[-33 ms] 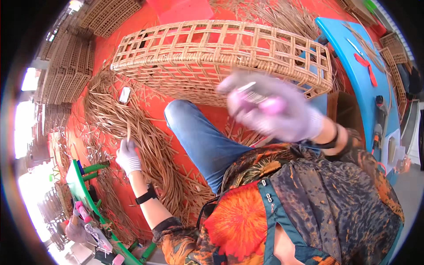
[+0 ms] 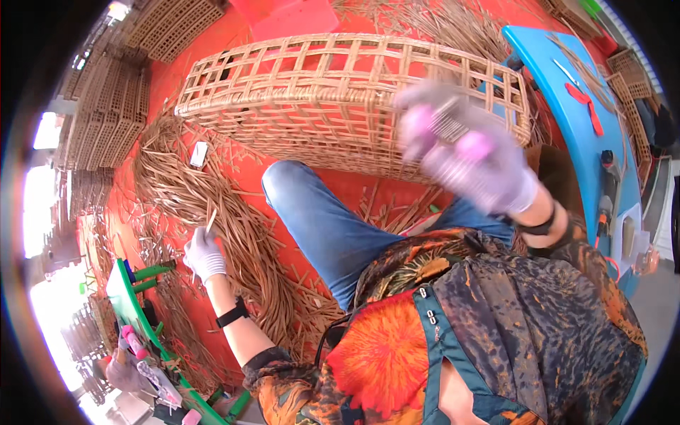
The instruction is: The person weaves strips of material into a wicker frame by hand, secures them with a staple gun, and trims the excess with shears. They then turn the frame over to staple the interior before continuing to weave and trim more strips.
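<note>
My left hand (image 2: 204, 255), in a pale grey glove, is closed on a flat tan weaving strip (image 2: 212, 219) that sticks up past the fingertips. It is beside a long heap of brown weaving strips (image 2: 227, 219) on the red floor. My right hand (image 2: 482, 156), gloved too, is raised over the right end of a woven openwork basket (image 2: 304, 95) and blurred by motion. Its fingers look curled round something with pink patches and a grey striped middle; what it is I cannot make out. The basket lies across the floor beyond my knees.
A blue table (image 2: 567, 92) on the right bears a red-handled tool (image 2: 585, 108) and other tools. Stacked woven panels (image 2: 106, 117) stand at the far left. A green table edge (image 2: 145, 312) is at the lower left, with another person's hand nearby. A small white rectangular object (image 2: 200, 154) lies by the heap.
My right hand has moved to the right and slightly up, away from the basket's middle. My left hand has barely shifted, with the strip now tilted a little more to the right.
</note>
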The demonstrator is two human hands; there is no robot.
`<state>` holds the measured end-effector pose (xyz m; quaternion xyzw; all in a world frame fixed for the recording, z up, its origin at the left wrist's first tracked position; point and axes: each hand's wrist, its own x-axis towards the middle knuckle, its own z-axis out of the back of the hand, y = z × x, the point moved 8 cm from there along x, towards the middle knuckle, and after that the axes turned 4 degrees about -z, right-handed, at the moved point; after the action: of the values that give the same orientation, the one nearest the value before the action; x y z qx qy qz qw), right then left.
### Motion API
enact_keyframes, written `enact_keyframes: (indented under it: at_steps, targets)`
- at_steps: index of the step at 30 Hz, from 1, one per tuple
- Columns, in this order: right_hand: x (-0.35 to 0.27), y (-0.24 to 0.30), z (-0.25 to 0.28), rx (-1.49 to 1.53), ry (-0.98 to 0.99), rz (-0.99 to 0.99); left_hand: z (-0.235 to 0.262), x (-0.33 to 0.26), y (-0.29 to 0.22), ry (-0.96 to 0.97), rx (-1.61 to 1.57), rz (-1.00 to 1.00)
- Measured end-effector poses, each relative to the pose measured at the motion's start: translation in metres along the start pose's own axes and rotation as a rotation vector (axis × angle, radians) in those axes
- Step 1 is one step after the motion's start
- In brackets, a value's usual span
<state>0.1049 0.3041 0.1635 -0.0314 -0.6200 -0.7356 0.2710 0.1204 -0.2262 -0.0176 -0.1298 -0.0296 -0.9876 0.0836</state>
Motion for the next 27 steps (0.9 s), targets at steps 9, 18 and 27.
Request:
enact_keyframes:
  at_steps: [9,18,27]
  targets:
    - [-0.15,-0.103,0.269,-0.944,-0.784,-0.505,-0.158,-0.006,0.007,0.526,-0.47,0.102]
    - [-0.211,-0.123,0.37,-1.854,-0.563,-1.187,-0.043,0.039,-0.052,0.226,-0.131,-0.03]
    - [-0.016,-0.045,0.14,-0.781,-0.304,-0.039,0.15,0.096,-0.307,-0.117,-0.649,-0.649]
